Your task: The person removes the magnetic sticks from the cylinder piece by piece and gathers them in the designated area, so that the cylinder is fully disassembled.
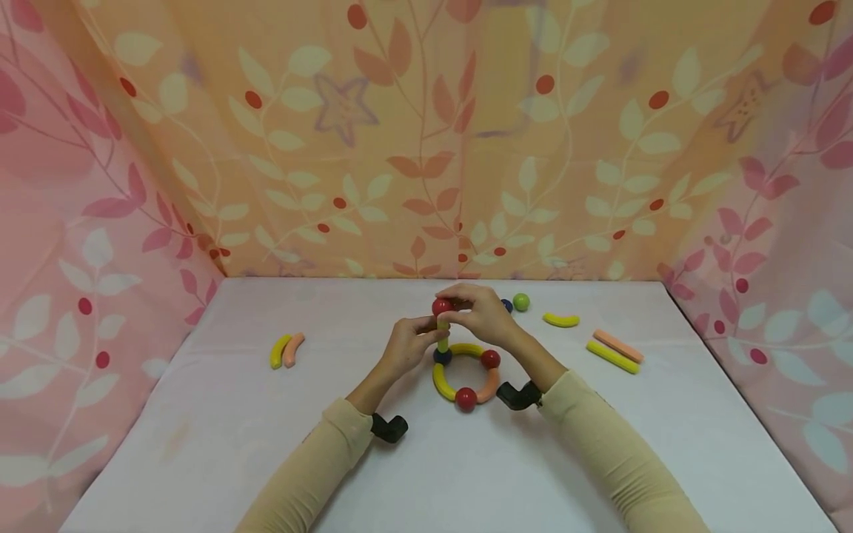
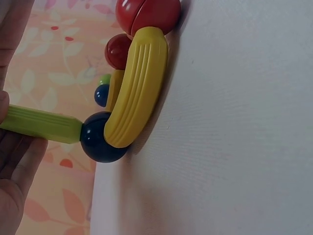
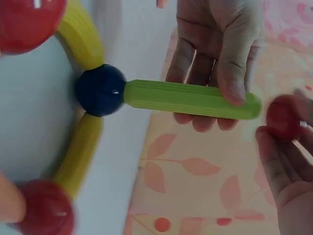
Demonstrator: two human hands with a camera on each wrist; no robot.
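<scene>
Stick [image 3: 190, 101] standing up on a ring [image 1: 443, 383], red ball [image 3: 283, 120] just off its tip.
So the left hand [image 1: 408, 346] is pinching the green stick near the top, thumb one side, fingers the other, and its foot sits on the ring's blue ball [image 3: 101, 90]. Right hand [image 1: 485, 314] has the red ball pinched in its fingers, little gap to the stick. Ring's lying on the bench [image 1: 200, 474], yellow and orange curves with two more red balls.
</scene>
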